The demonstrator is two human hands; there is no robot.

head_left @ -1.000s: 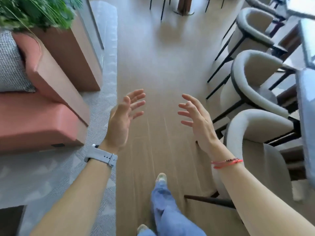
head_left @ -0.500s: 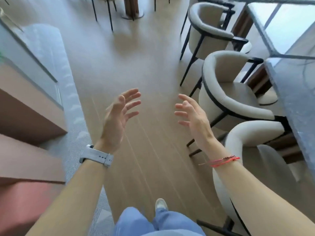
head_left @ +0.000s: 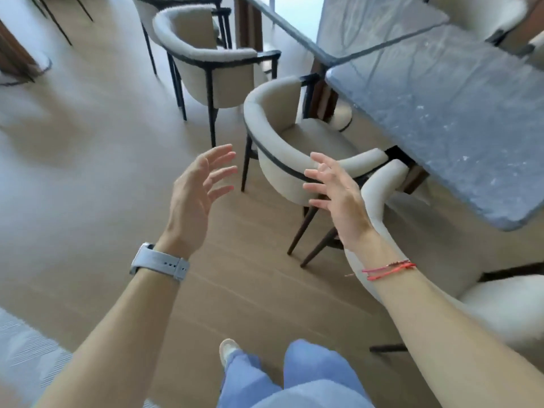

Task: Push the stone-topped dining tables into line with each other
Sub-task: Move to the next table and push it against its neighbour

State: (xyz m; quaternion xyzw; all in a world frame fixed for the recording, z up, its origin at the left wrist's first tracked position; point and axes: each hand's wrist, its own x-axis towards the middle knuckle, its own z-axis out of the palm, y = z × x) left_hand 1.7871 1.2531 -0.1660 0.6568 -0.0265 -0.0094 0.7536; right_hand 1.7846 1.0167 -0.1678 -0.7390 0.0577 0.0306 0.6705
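Closer now than a moment before, the grey veined stone worktops filled the upper right, near worktop and far worktop side by side with edges out of line. Rounded cream chairs on dark legs stood between them and the person. Left hand and right hand hovered apart, fingers spread, empty.
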